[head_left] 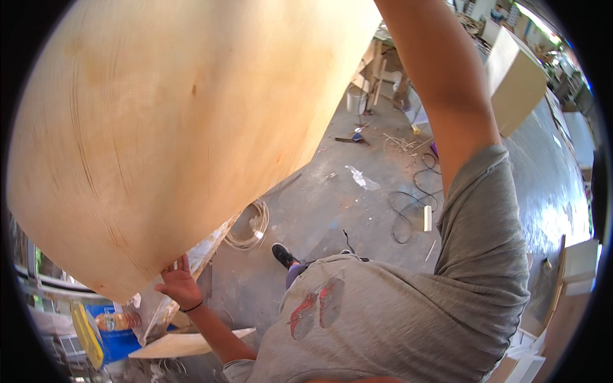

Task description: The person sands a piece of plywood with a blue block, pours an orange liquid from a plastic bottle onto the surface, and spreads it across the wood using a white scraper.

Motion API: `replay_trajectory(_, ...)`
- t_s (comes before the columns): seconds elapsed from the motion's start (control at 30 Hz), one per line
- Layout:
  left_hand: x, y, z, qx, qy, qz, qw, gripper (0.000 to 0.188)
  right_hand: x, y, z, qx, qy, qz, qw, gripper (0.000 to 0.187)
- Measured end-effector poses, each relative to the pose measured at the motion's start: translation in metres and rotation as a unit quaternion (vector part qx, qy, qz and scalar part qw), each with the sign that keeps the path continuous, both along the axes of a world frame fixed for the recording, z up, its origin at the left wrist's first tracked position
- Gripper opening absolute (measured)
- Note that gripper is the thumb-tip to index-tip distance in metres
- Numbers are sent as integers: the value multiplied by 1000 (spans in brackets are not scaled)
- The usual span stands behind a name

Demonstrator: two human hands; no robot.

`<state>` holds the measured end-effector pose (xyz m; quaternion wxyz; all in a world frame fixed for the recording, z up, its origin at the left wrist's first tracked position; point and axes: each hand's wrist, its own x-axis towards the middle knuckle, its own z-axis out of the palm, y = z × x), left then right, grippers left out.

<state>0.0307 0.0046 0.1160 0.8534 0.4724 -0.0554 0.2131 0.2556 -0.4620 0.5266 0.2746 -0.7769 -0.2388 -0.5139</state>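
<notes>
A large pale plywood sheet (191, 127) with streaky grain and a small knot fills the upper left, tilted up close in front of me. My left hand (181, 287) is at its lower edge, with fingers stretched out and the thumb spread apart. The fingertips meet the edge of the sheet; the hand is open rather than wrapped round it. A dark band circles that wrist. My right arm (447, 76) reaches up and forward past the sheet's right side. The right hand lies beyond the top of the picture, so its hold is hidden.
A coiled pale cable or hose (255, 226) and a black cord (402, 220) lie on the grey floor, with a crumpled plastic piece (362, 178). A blue container (121, 341) stands at lower left. A pale box-like panel (516, 83) rises at right; a white bucket (356, 101) stands farther off.
</notes>
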Motion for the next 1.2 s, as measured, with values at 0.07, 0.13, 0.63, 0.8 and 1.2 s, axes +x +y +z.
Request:
replay_trajectory(0.07,12,-8,21,48,14,-18,999,97,-23,-46,-17,36,25,-30,999,74)
replay_trajectory(0.13,36,-27,22,72,35,-73,994,98,-39,-103,-57,83,44,-61,994,65)
replay_trajectory(0.63,198,-197,-90,182,188,-253,931,92,-104,-386,-418,500,325,-190,780,66)
replay_trajectory(0.8,229,-245,-130,50,265,-235,934,91,-108,-436,-508,572,361,-157,720,90)
replay_trajectory(1.2,275,-276,-152,-47,356,-76,930,96,86,-454,-593,631,465,-85,615,83)
